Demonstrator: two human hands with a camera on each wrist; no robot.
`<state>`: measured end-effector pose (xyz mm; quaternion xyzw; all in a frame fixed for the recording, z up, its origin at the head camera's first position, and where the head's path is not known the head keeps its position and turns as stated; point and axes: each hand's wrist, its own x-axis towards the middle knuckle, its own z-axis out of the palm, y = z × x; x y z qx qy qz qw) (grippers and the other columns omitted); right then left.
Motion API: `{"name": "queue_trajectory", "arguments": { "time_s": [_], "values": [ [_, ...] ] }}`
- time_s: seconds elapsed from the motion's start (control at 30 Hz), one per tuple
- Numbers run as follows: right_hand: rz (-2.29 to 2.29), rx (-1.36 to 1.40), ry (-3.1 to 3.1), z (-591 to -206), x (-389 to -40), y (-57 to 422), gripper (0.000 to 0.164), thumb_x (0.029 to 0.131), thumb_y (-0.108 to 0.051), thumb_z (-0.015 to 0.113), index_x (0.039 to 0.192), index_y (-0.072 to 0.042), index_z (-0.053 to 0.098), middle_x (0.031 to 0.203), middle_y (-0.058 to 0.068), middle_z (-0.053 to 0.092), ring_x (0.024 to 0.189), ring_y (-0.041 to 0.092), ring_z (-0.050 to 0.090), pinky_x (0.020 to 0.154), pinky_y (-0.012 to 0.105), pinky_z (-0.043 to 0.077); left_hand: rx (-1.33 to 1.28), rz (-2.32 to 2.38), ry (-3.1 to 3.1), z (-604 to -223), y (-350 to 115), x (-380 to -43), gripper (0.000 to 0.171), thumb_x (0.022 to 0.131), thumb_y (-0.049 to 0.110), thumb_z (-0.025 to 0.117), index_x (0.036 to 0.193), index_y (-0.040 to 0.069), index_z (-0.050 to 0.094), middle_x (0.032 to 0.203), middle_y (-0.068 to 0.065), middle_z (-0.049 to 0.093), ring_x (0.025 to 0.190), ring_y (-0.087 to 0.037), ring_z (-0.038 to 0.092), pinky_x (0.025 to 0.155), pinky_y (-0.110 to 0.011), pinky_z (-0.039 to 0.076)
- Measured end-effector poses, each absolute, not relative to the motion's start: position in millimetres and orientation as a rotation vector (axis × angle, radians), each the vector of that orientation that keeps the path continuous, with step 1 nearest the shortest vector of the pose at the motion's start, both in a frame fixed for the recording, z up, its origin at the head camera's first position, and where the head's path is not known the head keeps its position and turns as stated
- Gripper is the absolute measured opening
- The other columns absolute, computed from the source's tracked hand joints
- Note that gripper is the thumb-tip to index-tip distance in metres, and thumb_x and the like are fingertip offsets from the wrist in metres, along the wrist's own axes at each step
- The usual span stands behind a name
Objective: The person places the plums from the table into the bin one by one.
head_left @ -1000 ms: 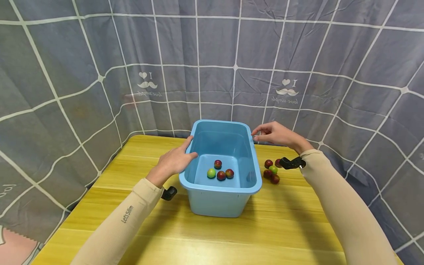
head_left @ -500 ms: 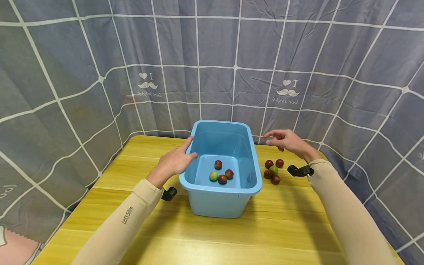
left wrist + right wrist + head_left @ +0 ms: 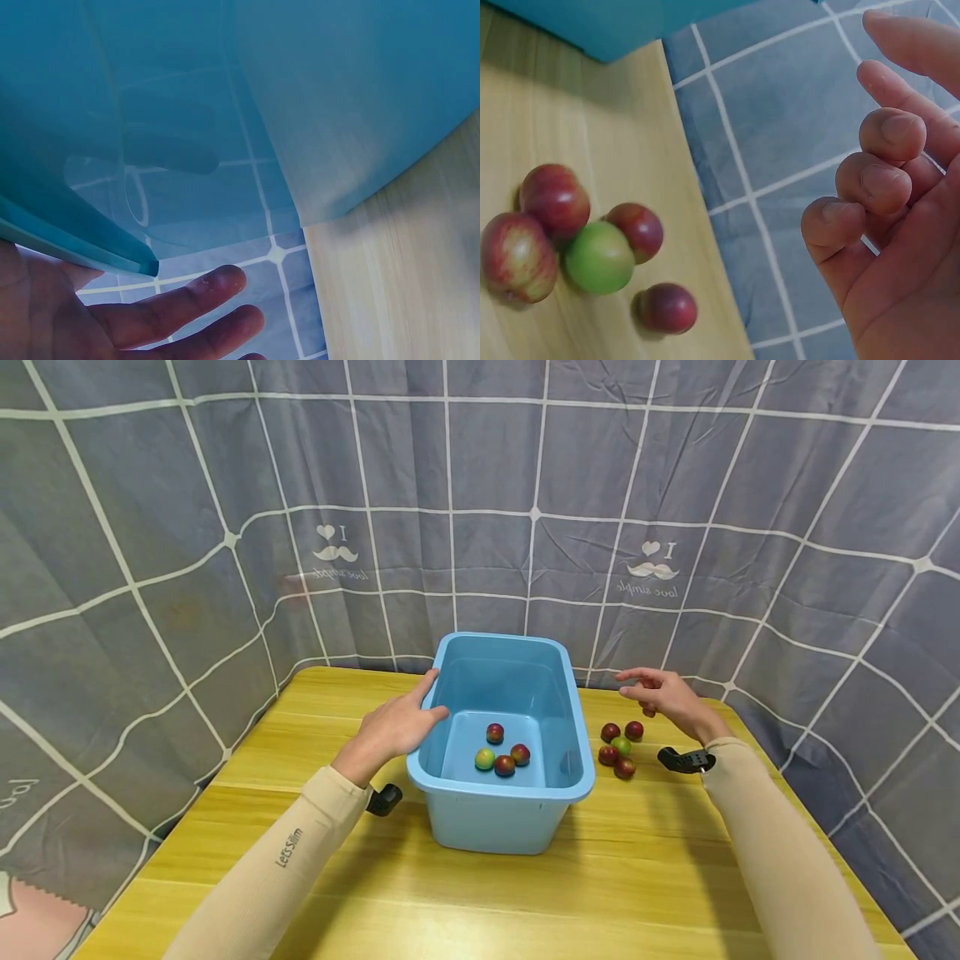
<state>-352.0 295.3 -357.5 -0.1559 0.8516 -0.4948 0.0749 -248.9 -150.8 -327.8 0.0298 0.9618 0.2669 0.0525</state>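
Note:
A blue plastic tub (image 3: pixel 498 814) stands on the wooden table, its inside facing up. My left hand (image 3: pixel 393 727) holds its left rim, thumb over the edge, with other fingers (image 3: pixel 172 311) below the rim outside in the left wrist view. On the tub's floor lie several plums: red ones (image 3: pixel 505 766) and a green one (image 3: pixel 484 759). Right of the tub, several more form a loose cluster: dark red plums (image 3: pixel 555 201) around a green plum (image 3: pixel 600 257). Beyond that cluster my right hand (image 3: pixel 667 697) hovers with loosely bent fingers, holding nothing.
The yellowish wooden table (image 3: pixel 360 893) ends just behind the tub. A grey curtain (image 3: pixel 487 460) with a white grid hangs around its back and sides. Black wrist straps (image 3: pixel 686 761) sit over both beige sleeves.
My right hand has moved right and slightly nearer, away from the tub's right rim. Inside the tub, the green plum and a red plum have rolled slightly. My left hand stays put.

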Motion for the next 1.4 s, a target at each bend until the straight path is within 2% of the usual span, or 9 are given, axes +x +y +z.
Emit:
{"name": "queue_trajectory", "arguments": {
  "time_s": [0.2, 0.5, 0.73, 1.0, 1.17, 1.3, 1.4],
  "values": [
    [-1.556, -0.426, 2.518, -375, -355, 305, 0.043, 0.099, -0.034, 0.065, 0.134, -0.010, 0.058, 0.072, 0.001, 0.041, 0.062, 0.020, 0.038, 0.063, 0.032, 0.043, 0.086, 0.797, 2.934, -326, -150, -248, 0.075, 0.098, 0.055, 0.040, 0.163, 0.037, 0.005, 0.161, -0.012, 0.037, 0.130, -0.040, 0.055, 0.080, -0.049, 0.050],
    [-1.596, -0.305, 2.495, -401, -354, 318, 0.045, 0.097, -0.035, 0.067, 0.135, -0.012, 0.057, 0.079, 0.002, 0.044, 0.062, 0.019, 0.038, 0.062, 0.030, 0.043, 0.079, 0.808, 2.929, -326, -149, -246, 0.075, 0.098, 0.054, 0.040, 0.163, 0.038, 0.005, 0.161, -0.012, 0.038, 0.130, -0.041, 0.054, 0.083, -0.052, 0.050],
    [-1.637, -0.257, 2.469, -416, -357, 324, 0.046, 0.098, -0.030, 0.067, 0.136, -0.010, 0.055, 0.069, -0.002, 0.039, 0.062, 0.018, 0.035, 0.062, 0.034, 0.039, 0.081, 0.814, 2.934, -327, -149, -246, 0.075, 0.098, 0.055, 0.040, 0.163, 0.038, 0.006, 0.161, -0.011, 0.038, 0.132, -0.041, 0.053, 0.085, -0.054, 0.049],
    [-1.611, -0.181, 2.500, -431, -357, 333, 0.044, 0.098, -0.027, 0.067, 0.138, -0.010, 0.056, 0.064, -0.005, 0.040, 0.060, 0.016, 0.037, 0.058, 0.032, 0.038, 0.092, 0.825, 2.927, -326, -148, -248, 0.074, 0.099, 0.055, 0.040, 0.163, 0.038, 0.006, 0.161, -0.011, 0.038, 0.131, -0.041, 0.053, 0.084, -0.053, 0.050],
    [-1.569, -0.149, 2.543, -438, -356, 336, 0.053, 0.098, -0.028, 0.067, 0.143, -0.004, 0.052, 0.058, -0.008, 0.035, 0.054, 0.013, 0.034, 0.056, 0.031, 0.038, 0.093, 0.820, 2.921, -325, -147, -249, 0.075, 0.099, 0.055, 0.040, 0.163, 0.038, 0.005, 0.161, -0.011, 0.038, 0.131, -0.040, 0.053, 0.086, -0.053, 0.050],
    [-1.534, -0.150, 2.579, -445, -359, 335, 0.059, 0.098, -0.031, 0.066, 0.145, 0.000, 0.048, 0.060, -0.009, 0.041, 0.051, 0.011, 0.034, 0.054, 0.030, 0.039, 0.083, 0.818, 2.921, -326, -148, -249, 0.075, 0.099, 0.055, 0.040, 0.163, 0.038, 0.005, 0.161, -0.012, 0.038, 0.130, -0.040, 0.055, 0.083, -0.051, 0.050],
    [-1.516, -0.133, 2.592, -451, -361, 336, 0.060, 0.097, -0.033, 0.067, 0.146, -0.002, 0.049, 0.061, -0.009, 0.044, 0.051, 0.011, 0.036, 0.053, 0.028, 0.037, 0.081, 0.820, 2.920, -327, -149, -249, 0.075, 0.099, 0.055, 0.040, 0.163, 0.038, 0.005, 0.161, -0.011, 0.038, 0.130, -0.040, 0.055, 0.082, -0.051, 0.050]
  ]
}}
